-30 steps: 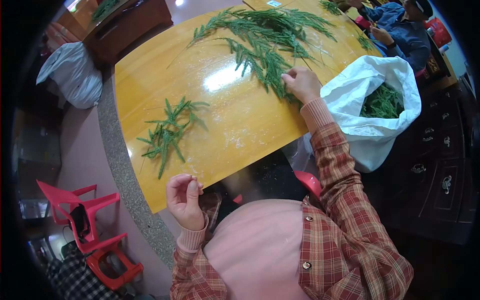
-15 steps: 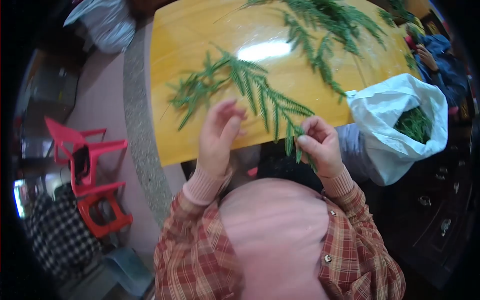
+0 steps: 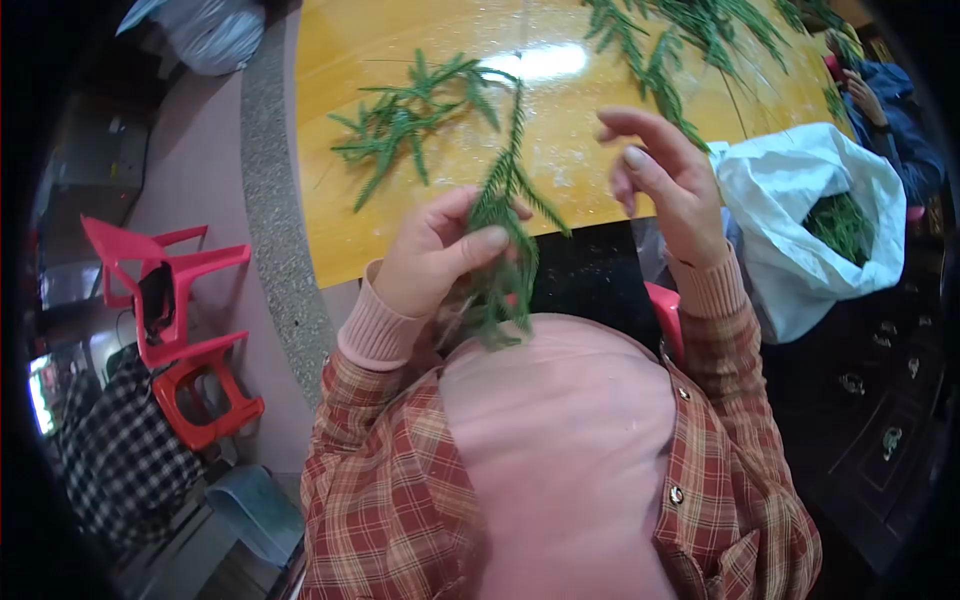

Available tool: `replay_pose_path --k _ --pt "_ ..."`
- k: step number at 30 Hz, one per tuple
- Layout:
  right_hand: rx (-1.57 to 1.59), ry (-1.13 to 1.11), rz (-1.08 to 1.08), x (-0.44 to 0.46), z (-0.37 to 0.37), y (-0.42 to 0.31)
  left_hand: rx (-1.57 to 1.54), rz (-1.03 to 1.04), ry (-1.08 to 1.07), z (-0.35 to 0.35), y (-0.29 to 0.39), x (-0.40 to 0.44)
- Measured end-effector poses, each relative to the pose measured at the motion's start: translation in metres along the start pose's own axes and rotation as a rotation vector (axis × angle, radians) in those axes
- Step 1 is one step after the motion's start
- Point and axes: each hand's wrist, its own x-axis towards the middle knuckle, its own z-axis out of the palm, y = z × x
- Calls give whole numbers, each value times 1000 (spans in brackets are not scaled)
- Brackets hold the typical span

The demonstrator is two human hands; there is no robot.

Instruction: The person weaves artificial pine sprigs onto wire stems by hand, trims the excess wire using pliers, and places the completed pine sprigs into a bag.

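Note:
My left hand (image 3: 440, 250) pinches a green conifer sprig (image 3: 508, 185) between thumb and fingers in front of my chest. Its tip points up over the table edge, and its lower twigs hang down, blurred. My right hand (image 3: 668, 180) is raised to the right of the sprig, fingers apart and holding nothing. Beyond my left hand, a small heap of conifer sprigs (image 3: 405, 125) lies on the yellow table (image 3: 560, 110). Larger conifer branches (image 3: 700, 35) lie at the far right of the tabletop.
A white sack (image 3: 775, 190) with green sprigs (image 3: 838, 225) inside stands open at the right table edge. Behind it sits another person (image 3: 885, 110). To the left are a pink chair (image 3: 175, 290), a red stool (image 3: 205, 405) and a pale plastic bag (image 3: 210, 35).
The sprig has passed from my right hand to my left and now hangs more upright. My right hand has risen away with its fingers apart. The view has shifted slightly.

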Motion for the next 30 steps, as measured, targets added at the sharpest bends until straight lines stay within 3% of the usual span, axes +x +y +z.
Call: replay_pose_path --k 4,7,9,12,14,16,19,21,23,25,30 --pt "380 -255 1 2 16 -13 46 -54 -77 5 -14 5" --pt "364 -459 -112 2 7 3 35 -104 -59 4 -19 7" --pt "323 -356 -199 -3 1 0 161 96 138 16 -19 7" --pt "215 -141 -481 -6 -13 -10 661 565 531 10 -14 7" --pt "108 -55 -622 -9 -24 -18 771 721 645 2 -7 4" --pt "60 -28 -697 -16 -27 -24 560 649 587 4 -5 -8" --pt "-135 -75 -690 -31 -18 -20 120 106 308 9 -10 1" --pt "-249 -81 -569 -44 -1 -19 -1 84 347 18 -21 14" --pt "-256 -248 -430 -50 2 -14 -91 90 379 16 -28 21" --pt "-319 -427 -506 -45 5 -6 -149 130 398 8 -37 26" --pt "-190 -537 -457 -43 7 12 -269 215 508 11 -40 25"
